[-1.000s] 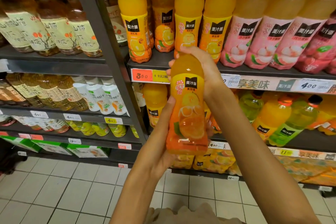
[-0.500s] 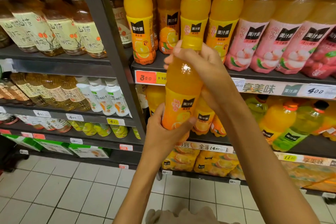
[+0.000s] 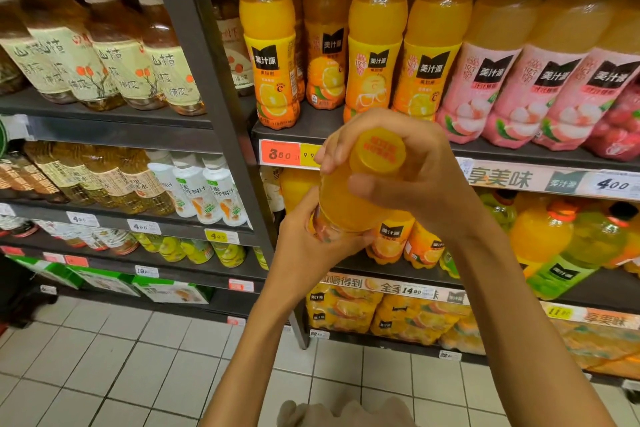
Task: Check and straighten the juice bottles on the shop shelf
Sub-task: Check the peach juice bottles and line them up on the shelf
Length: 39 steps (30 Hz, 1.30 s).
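Observation:
I hold an orange juice bottle (image 3: pixel 349 198) in front of the shelf, tipped so its yellow cap (image 3: pixel 379 149) faces me. My right hand (image 3: pixel 419 170) grips the bottle's neck and shoulder just below the cap. My left hand (image 3: pixel 311 246) grips the bottle's lower end, which is mostly hidden. Behind, on the upper shelf (image 3: pixel 311 128), stand several orange juice bottles (image 3: pixel 272 45) with a gap in the front row between two of them.
Pink-labelled lychee juice bottles (image 3: pixel 485 80) stand to the right on the same shelf. Brown tea bottles (image 3: pixel 114 59) fill the left rack past a dark upright post (image 3: pixel 204 62). Lower shelves hold more drinks and packs. White tiled floor (image 3: pixel 121 374) lies below.
The bottle, upright with its label facing me a second ago, has been tilted so the cap points at me. My right hand moved from its top to the neck.

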Motion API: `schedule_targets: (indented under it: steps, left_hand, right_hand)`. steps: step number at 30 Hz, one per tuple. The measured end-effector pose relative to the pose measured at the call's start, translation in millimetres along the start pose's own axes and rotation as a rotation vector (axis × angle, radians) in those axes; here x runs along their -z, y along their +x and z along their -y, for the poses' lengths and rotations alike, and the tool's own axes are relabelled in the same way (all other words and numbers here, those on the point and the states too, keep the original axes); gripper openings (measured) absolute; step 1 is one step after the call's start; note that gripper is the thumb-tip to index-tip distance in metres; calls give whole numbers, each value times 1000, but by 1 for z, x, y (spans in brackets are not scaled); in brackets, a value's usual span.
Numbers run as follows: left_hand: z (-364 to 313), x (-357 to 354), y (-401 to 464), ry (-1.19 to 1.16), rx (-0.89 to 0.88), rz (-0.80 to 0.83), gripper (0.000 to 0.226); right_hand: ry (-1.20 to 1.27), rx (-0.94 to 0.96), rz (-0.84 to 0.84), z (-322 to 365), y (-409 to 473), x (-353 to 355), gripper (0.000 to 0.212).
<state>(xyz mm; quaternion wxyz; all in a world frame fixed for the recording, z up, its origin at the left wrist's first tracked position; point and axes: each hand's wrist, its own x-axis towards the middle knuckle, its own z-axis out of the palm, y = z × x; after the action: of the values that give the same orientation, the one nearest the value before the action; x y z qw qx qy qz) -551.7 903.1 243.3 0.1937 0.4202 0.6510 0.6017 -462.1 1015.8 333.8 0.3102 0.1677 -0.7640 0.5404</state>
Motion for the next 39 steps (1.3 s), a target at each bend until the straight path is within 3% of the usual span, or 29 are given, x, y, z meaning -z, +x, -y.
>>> schedule_targets:
  steps: [3, 6, 9, 13, 18, 21, 23, 27, 30, 33, 37, 39]
  left_hand:
    - [-5, 5, -3, -30, 8, 124, 47]
    - [-7, 4, -7, -128, 76, 209, 53]
    - [-9, -3, -10, -239, 174, 180, 73]
    - [-10, -6, -13, -326, 183, 126, 66]
    - [-16, 0, -13, -481, 257, 174, 91]
    - [-17, 1, -13, -642, 296, 232, 90]
    - [-15, -2, -13, -616, 308, 232, 89]
    - [-13, -1, -12, -390, 302, 146, 57]
    - [-12, -2, -11, -330, 290, 75, 61]
    - [-17, -4, -9, -353, 266, 13, 62]
    - [-20, -2, -9, -473, 274, 25, 54]
    - [-21, -5, -11, -535, 337, 76, 68]
  right_hand:
    - [91, -90, -53, -4, 6, 8, 31]
    - [307, -244, -185, -11, 15, 11, 16]
    - [332, -352, -338, -18, 22, 12, 22]
    - [344, -433, -426, -24, 26, 13, 28]
    - [550, -435, -371, -32, 29, 17, 38]
    - [729, -443, -270, -40, 31, 11, 45]
    - [807, -465, -220, -43, 33, 7, 47]
    - [692, -472, -261, -46, 35, 7, 44]
    - [512, -488, -350, -50, 35, 6, 37]
    - [476, -516, -317, -54, 37, 7, 39]
    - [734, -489, -227, -54, 41, 13, 44]
    - [927, -521, -168, -53, 43, 14, 44]
